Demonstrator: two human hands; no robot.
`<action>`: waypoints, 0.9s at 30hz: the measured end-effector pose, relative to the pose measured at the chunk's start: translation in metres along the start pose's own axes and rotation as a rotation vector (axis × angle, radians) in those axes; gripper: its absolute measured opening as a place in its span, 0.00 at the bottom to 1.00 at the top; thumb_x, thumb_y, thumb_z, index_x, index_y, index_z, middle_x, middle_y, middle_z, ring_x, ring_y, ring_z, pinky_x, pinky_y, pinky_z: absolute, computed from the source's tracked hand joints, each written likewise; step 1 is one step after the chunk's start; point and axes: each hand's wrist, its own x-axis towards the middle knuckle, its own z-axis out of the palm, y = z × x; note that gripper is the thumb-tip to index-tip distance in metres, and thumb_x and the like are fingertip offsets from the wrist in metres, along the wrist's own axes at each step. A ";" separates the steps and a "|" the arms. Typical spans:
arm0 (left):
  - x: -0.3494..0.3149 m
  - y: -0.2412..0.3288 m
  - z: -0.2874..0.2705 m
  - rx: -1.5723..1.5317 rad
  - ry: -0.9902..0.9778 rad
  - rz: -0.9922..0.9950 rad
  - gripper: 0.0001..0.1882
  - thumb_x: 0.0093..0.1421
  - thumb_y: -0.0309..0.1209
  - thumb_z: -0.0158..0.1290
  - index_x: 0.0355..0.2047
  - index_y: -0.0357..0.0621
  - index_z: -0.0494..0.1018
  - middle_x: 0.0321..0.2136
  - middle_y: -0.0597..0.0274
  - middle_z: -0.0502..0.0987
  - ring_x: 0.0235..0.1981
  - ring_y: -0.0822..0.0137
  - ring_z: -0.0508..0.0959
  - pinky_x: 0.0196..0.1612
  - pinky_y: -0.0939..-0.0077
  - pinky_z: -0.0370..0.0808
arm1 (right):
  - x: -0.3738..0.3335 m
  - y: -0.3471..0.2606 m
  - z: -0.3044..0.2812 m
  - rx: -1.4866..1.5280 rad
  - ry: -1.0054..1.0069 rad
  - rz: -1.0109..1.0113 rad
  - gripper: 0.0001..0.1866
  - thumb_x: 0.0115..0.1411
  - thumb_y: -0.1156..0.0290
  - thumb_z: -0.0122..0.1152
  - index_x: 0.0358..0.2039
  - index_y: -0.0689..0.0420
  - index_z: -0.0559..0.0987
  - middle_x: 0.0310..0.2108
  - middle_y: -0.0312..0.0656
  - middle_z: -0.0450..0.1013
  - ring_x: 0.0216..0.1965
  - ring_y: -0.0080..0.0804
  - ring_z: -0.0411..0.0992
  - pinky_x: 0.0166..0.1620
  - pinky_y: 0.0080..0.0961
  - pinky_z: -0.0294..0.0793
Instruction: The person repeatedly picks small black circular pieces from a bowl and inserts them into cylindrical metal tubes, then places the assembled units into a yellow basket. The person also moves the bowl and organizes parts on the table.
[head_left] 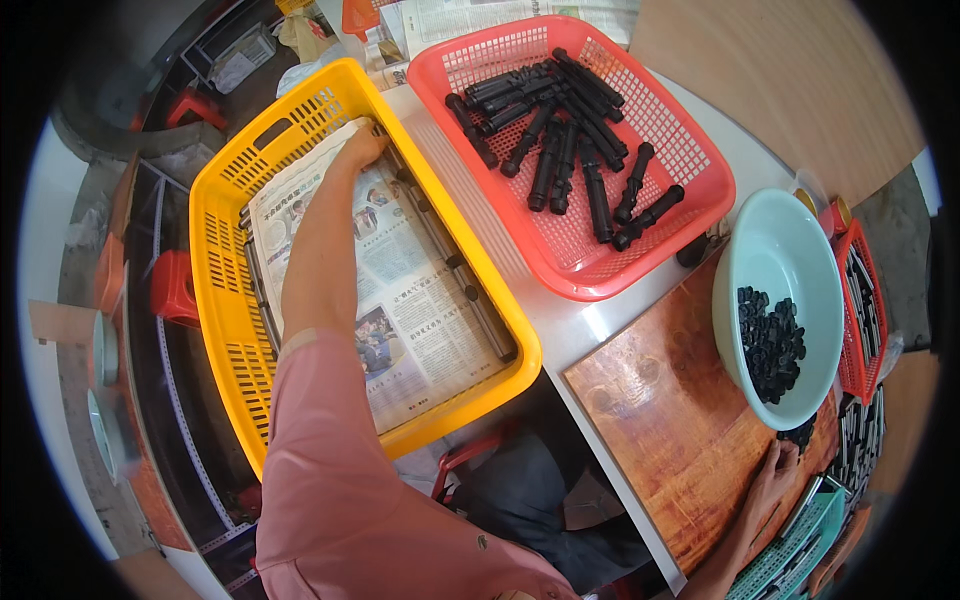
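Left hand [362, 142] pressed flat, grip open, on newspaper [400, 300] lining yellow basket [225, 290]. Right hand [772, 480] resting on wooden board [670, 420], grip unclear. Nearby on tabletop [570, 325]: red basket [690, 150] of black rods [560, 130], pale bowl [790, 250] of small black caps [770, 340].

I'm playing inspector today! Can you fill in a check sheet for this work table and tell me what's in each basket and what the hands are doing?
Surface: white table with a brown board on it.
Job's things: yellow basket lined with newspaper; black parts peek out along the paper's edge.
Clutter: red basket of black tube-shaped parts; pale green bowl of small black pieces; another red basket at the right edge.
Grippers: left hand presses the newspaper's far corner; right hand rests on the board, fingers flat.
Cables: nothing seen.
Surroundings: red stools on the floor at left.
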 end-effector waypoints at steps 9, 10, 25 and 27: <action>-0.010 -0.018 -0.015 -0.296 -0.075 -0.067 0.28 0.64 0.42 0.55 0.62 0.44 0.70 0.24 0.59 0.78 0.17 0.68 0.72 0.20 0.70 0.67 | 0.005 -0.006 0.005 -0.032 0.008 -0.033 0.11 0.70 0.69 0.57 0.33 0.63 0.73 0.30 0.39 0.68 0.35 0.30 0.65 0.43 0.29 0.68; -0.011 -0.021 -0.014 -0.283 -0.077 -0.058 0.28 0.64 0.41 0.55 0.61 0.44 0.71 0.25 0.59 0.78 0.17 0.68 0.72 0.20 0.70 0.68 | 0.004 -0.008 0.005 -0.037 0.007 -0.028 0.11 0.70 0.69 0.57 0.33 0.63 0.72 0.30 0.39 0.68 0.35 0.30 0.65 0.43 0.29 0.68; -0.066 -0.007 0.022 -0.023 0.370 0.186 0.25 0.64 0.40 0.54 0.58 0.42 0.71 0.46 0.45 0.79 0.48 0.42 0.77 0.52 0.51 0.71 | 0.002 -0.024 0.004 -0.058 0.024 -0.040 0.10 0.69 0.69 0.57 0.32 0.62 0.73 0.29 0.38 0.68 0.34 0.29 0.65 0.41 0.27 0.67; -0.094 0.001 0.032 0.026 0.601 0.269 0.20 0.65 0.39 0.53 0.53 0.42 0.73 0.45 0.46 0.77 0.48 0.41 0.76 0.51 0.51 0.71 | 0.004 -0.014 0.004 -0.043 0.018 -0.019 0.10 0.69 0.70 0.58 0.33 0.62 0.73 0.30 0.38 0.69 0.35 0.28 0.65 0.43 0.26 0.67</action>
